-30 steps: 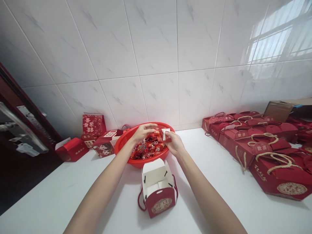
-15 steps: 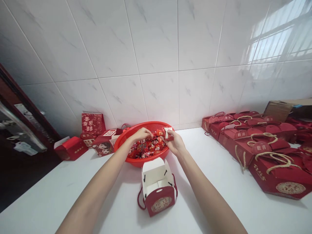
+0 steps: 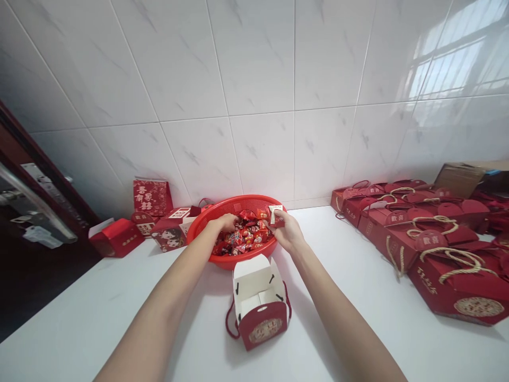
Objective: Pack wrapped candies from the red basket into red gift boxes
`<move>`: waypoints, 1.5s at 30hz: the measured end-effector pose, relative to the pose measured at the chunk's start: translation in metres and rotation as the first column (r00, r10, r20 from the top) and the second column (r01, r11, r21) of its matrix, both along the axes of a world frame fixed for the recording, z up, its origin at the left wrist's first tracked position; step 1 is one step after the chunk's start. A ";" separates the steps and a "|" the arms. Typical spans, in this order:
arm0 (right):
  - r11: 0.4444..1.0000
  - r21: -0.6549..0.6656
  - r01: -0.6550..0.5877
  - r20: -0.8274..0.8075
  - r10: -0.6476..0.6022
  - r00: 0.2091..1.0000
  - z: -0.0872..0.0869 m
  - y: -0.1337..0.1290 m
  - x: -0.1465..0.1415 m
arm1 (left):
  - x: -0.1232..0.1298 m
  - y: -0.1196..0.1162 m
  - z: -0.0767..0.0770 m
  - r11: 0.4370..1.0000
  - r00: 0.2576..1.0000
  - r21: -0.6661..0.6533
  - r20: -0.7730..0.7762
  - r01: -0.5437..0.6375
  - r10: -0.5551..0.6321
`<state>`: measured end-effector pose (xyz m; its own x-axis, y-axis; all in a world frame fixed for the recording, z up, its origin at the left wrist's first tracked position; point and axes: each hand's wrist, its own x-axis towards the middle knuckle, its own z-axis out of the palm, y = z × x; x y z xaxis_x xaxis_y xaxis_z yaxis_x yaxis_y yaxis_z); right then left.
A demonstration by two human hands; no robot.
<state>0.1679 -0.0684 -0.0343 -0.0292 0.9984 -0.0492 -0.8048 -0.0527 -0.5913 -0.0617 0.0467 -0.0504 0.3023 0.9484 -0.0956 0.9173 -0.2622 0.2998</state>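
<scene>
A red plastic basket [image 3: 234,260] holds a heap of wrapped candies [image 3: 248,237], mostly in red wrappers. My left hand [image 3: 225,223] reaches down into its left side, and its fingertips are hidden among the candies. At the basket's right rim, my right hand [image 3: 289,231] is closed around wrapped candy [image 3: 275,216], red with a whitish part on top. Between my forearms stands an open red gift box [image 3: 264,326] with a white inside, dark red cord handles and black cord ends showing within.
Several closed red gift boxes [image 3: 397,228] with rope handles stand in rows on the right, before a cardboard box [image 3: 457,178]. Smaller red boxes [image 3: 119,239] are at the left on the white table [image 3: 119,313]. A tiled wall [image 3: 262,154] rises behind.
My left hand has gone lower and slightly left, from above the candies to in among them. My right hand stays near the right rim with its candy. The view has shifted slightly.
</scene>
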 end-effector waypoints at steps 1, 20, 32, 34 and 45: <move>1.000 0.003 0.002 0.003 -0.002 1.000 0.000 -0.001 0.000 | 0.002 -0.001 0.001 0.999 1.000 -0.044 -0.023 -0.015 0.014; 1.000 -0.011 -0.002 0.024 0.003 1.000 0.013 -0.009 -0.002 | 0.037 -0.048 0.051 0.949 0.774 -0.165 0.624 0.267 -0.109; 1.000 0.012 -0.023 0.072 0.023 0.997 0.005 -0.003 0.000 | 0.053 -0.062 0.053 0.897 0.676 -0.219 0.728 0.385 -0.113; 0.999 0.035 -0.038 0.088 0.035 0.996 0.002 -0.001 0.000 | 0.052 -0.065 0.055 0.910 0.714 -0.193 0.686 0.367 -0.142; 0.998 0.024 -0.054 0.131 0.050 0.990 0.014 -0.007 0.007 | 0.055 -0.088 0.067 0.985 0.682 0.027 0.719 0.168 -0.136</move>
<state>0.1749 -0.0756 -0.0200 -0.0760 0.9967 -0.0288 -0.7174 -0.0748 -0.6926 -0.0067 -0.0414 0.0165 0.4330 0.8838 0.1770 0.3676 -0.3525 0.8606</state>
